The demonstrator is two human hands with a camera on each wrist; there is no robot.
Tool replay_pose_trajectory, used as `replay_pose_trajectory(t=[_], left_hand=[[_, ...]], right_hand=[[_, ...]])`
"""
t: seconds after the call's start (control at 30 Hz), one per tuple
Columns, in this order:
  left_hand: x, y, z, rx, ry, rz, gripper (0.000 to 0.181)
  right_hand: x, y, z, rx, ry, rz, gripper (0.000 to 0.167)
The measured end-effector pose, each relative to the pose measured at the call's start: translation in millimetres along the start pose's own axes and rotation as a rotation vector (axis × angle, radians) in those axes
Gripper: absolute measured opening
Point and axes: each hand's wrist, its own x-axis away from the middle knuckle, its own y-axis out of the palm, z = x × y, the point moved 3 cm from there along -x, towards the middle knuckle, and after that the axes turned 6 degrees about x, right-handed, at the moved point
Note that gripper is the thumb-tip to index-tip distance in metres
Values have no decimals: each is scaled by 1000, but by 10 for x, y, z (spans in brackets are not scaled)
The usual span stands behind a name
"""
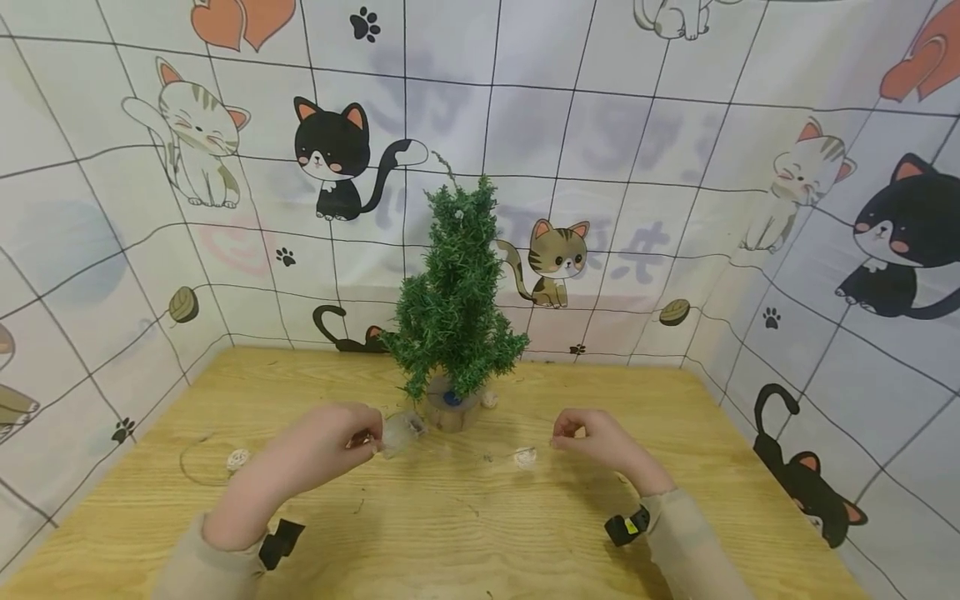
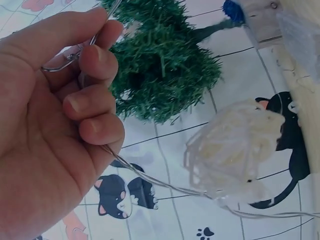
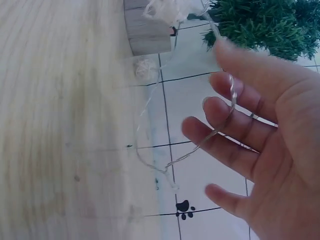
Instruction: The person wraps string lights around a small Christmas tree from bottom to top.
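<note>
My left hand (image 1: 337,442) pinches the thin clear wire (image 2: 165,186) of a string of lights, its fingers curled over it. A pale woven ball (image 2: 232,150) hangs on that wire beside the hand in the left wrist view. My right hand (image 1: 596,437) pinches the same kind of wire (image 3: 197,146) between thumb and index finger, the other fingers loosely bent. Between the hands, a white woven ball (image 1: 525,457) shows on the stretched strand. Behind them stands a small green artificial Christmas tree (image 1: 461,283) on a wooden base (image 1: 452,412).
A translucent plastic piece (image 1: 402,432) is by the left fingertips, left of the base. Another woven ball (image 1: 238,459) and looping wire lie at left; one more ball (image 1: 489,399) sits beside the base. Green bits dot the wooden table (image 1: 420,542). A cat-print cloth (image 1: 630,167) encloses the back and sides.
</note>
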Motion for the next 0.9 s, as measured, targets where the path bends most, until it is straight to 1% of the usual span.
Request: replay_pose_trajectory(t=[0.1,0.17,0.27,0.37,0.5,0.63,0.8,0.9], left_hand=[[18,-26,27,-9,-6,-3,19],[24,-32,55,-8,2,-14,18],[39,-49,98,-6,15,-19,16],[76,-92,128,1,18,-2,17],[132,-168,160,1,23,37,20],[174,-243,191,1,46,92,19],[212,-317,238,-31,92,179,21],[221,-350,264,-49,113,219,21]], right_hand=[[-2,14,11,21,12,37,6],[-5,26,38,50,30,72,8],[-5,39,105,115,52,143,7],[-1,43,182,163,82,215,3],[16,-6,265,200,134,297,5],[2,-146,298,224,177,356,7],[-41,-367,300,253,162,396,9],[-54,-492,279,287,168,413,12]])
